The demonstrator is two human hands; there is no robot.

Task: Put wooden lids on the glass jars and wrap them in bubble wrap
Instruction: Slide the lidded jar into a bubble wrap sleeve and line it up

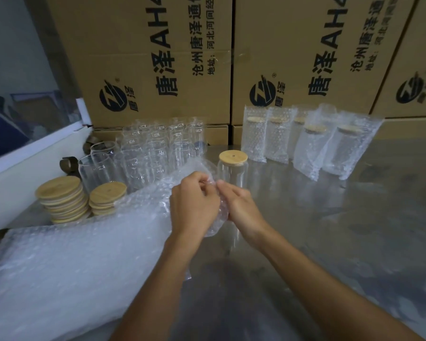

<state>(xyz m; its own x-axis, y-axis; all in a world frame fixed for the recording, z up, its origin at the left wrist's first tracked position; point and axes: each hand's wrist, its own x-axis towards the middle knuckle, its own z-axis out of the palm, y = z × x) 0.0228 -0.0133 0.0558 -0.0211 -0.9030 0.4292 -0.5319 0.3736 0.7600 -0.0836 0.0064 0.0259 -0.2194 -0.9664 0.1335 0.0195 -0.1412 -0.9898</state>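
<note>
- A lidded glass jar [233, 171] stands upright on the steel table [354, 230], just behind the person's hands.
- The left hand [194, 205] and right hand [241, 205] both pinch a bubble-wrap bag [215, 217] between them, fingers curled on its top edge.
- A bubble-wrap stack [71, 267] lies to the left.
- Wooden lids [62, 199] sit stacked beside bare jars [155, 151].
- Five wrapped jars [310, 143] stand before cardboard boxes [158, 57].

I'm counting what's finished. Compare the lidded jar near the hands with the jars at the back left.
The lidded jar wears a wooden lid; the back-left jars are open-topped. The lidded jar stands alone on the table; the back-left jars stand packed in a cluster. Both are clear glass, upright and unwrapped.
</note>
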